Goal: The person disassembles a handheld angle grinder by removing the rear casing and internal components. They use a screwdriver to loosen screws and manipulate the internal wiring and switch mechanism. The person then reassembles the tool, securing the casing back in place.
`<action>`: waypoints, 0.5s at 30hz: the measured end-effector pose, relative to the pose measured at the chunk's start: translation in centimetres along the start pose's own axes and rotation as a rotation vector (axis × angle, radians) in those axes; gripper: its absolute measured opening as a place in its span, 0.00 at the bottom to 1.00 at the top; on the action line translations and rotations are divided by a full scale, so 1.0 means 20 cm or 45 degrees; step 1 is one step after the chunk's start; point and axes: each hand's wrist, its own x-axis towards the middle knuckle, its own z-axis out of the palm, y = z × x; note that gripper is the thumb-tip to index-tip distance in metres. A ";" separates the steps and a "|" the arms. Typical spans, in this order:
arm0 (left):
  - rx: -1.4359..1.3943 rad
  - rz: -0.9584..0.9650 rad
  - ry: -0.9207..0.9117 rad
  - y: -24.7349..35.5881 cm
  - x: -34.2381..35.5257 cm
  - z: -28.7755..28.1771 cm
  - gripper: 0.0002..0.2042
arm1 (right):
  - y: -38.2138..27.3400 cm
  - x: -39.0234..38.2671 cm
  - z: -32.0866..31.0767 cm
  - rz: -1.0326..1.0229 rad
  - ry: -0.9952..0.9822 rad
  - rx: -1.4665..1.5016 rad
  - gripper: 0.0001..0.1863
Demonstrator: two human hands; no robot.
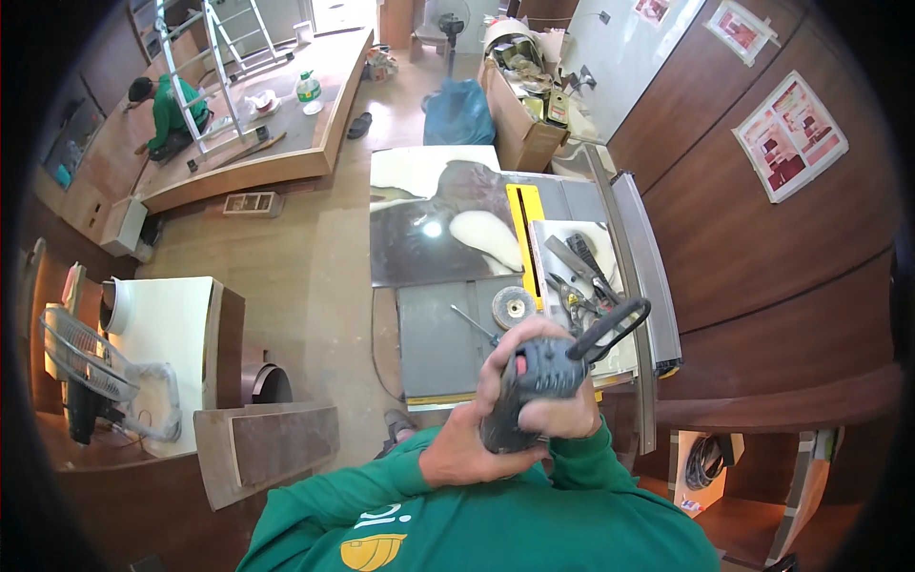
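Note:
Close to my body, both hands are around a dark grey corded power tool (539, 372) with a red switch; its exact kind is unclear. My left hand (464, 443) is closed about its left side and underside. On the right, my right hand (564, 417) grips it, with the thumb across the body. A thick black cord (618, 324) loops from the tool's right end. Just beyond my fingers is a round abrasive disc (515, 307); whether it lies loose cannot be told. A screwdriver (474, 324) rests beside it on the grey table saw top (434, 334).
A glossy dark-and-white panel (429, 243) covers the saw's far left, beside a yellow insert (523, 219). Pliers (570, 297) and other tools lie right, near the fence rail (620, 238). A co-worker (170, 114) crouches by a ladder (202, 86). A fan (91, 362) stands left.

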 end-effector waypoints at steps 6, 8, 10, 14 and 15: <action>0.146 0.131 -0.054 -0.07 0.00 -0.01 0.26 | -0.02 0.00 -0.02 -0.031 -0.169 -0.008 0.39; 0.144 0.219 -0.109 -0.07 0.01 -0.01 0.26 | 0.06 0.00 -0.14 -0.197 -0.684 0.222 0.40; 0.158 0.180 -0.102 -0.06 0.02 -0.02 0.25 | 0.06 0.00 -0.14 -0.090 -0.566 0.251 0.39; 0.077 0.070 -0.056 -0.03 0.03 0.00 0.24 | 0.07 0.02 -0.11 0.049 -0.264 0.250 0.39; 0.081 0.052 -0.026 -0.04 0.02 0.01 0.26 | 0.06 -0.01 -0.10 0.043 -0.207 0.162 0.39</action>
